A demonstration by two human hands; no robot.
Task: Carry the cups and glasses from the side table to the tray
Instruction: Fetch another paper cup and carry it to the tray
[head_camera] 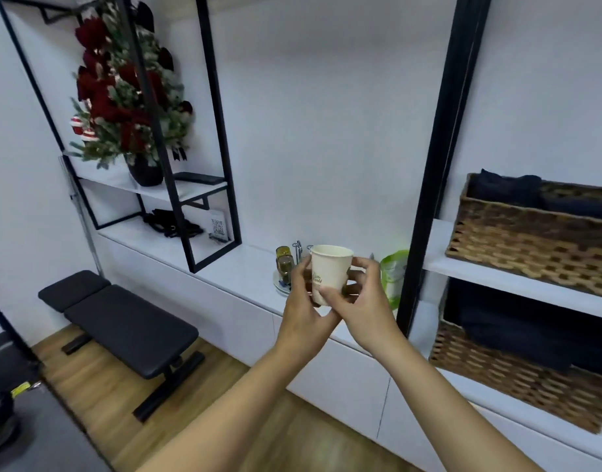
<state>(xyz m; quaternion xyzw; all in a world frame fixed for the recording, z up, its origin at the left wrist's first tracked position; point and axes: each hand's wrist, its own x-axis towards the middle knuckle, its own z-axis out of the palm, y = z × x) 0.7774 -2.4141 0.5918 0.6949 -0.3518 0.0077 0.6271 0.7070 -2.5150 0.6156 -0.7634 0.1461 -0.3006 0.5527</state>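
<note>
Both hands, left (301,310) & right (361,306), fingers (328,294) clamped on paper cup (330,272) above desk (245,267). Keep it upright, grip light, don't crush; set beside amber glasses (284,265).

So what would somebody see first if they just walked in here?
First the paper cup, upright in the middle, pinched between the left hand and right hand above the white counter. Next, the red flower arrangement high on the left shelf, and the woven baskets on the right.
</note>
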